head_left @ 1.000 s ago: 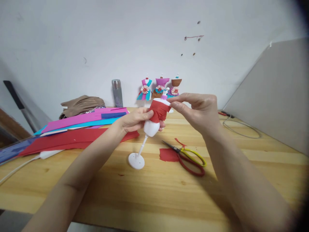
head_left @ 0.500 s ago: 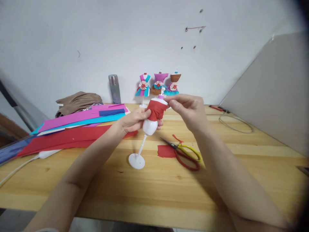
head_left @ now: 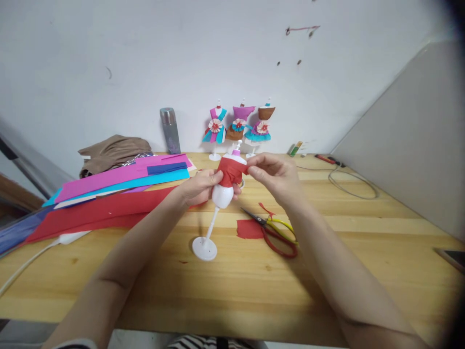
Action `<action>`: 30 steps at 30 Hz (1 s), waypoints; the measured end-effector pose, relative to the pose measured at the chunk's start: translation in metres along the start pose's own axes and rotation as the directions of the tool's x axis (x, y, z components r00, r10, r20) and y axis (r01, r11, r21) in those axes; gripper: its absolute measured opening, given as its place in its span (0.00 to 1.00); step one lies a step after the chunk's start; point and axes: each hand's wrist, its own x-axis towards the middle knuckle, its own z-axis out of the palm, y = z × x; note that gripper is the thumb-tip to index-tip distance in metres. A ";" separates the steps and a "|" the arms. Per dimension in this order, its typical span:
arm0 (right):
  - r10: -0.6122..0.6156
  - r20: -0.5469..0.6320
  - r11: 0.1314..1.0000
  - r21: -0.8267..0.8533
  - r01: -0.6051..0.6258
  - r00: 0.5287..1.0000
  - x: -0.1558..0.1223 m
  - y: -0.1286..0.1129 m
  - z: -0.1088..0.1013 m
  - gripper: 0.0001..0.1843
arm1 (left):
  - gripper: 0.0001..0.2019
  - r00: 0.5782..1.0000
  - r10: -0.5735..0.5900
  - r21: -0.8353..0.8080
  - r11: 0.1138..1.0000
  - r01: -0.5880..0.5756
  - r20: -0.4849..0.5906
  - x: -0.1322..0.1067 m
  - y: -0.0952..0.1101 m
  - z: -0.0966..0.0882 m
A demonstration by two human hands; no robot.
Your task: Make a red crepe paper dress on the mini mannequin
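Note:
A small white dress-form mannequin point(head_left: 222, 197) leans to the right, its round base near the tabletop. Red crepe paper point(head_left: 230, 171) is wrapped around its chest, creased at the front, and a purple band circles the neck. My left hand point(head_left: 199, 186) is closed around the torso, thumb in front and fingers behind. At the paper's upper right corner, my right hand point(head_left: 273, 170) pinches the red edge between thumb and fingertips. Scissors point(head_left: 279, 237) with yellow and red handles lie below the right hand, partly over a red scrap point(head_left: 249, 229).
Strips of red point(head_left: 98, 213), pink point(head_left: 105, 182) and blue paper lie at left, near brown cloth point(head_left: 114, 154). A grey flask point(head_left: 170, 133) and three dressed mannequins point(head_left: 238, 123) stand at the wall. A green tube point(head_left: 295, 149) and cable point(head_left: 354, 189) lie at right.
My right hand has moved from beside the mannequin's shoulder down to the red paper's corner. The mannequin has shifted slightly down and left in view. The camera view has shifted a little.

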 end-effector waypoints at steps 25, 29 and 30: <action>-0.082 0.030 0.985 -0.151 0.086 0.996 0.003 -0.005 -0.007 0.09 | 0.30 0.996 -0.068 -0.042 0.997 0.066 -0.055 0.004 -0.008 0.002; -0.072 0.028 0.984 -0.161 0.076 0.997 0.003 -0.004 -0.007 0.09 | 0.30 0.990 -0.114 -0.058 0.992 0.109 -0.085 0.003 -0.011 -0.001; -0.072 0.024 0.984 -0.159 0.075 0.997 0.004 -0.002 -0.007 0.10 | 0.29 0.989 -0.119 -0.058 0.992 0.114 -0.087 0.003 -0.012 -0.001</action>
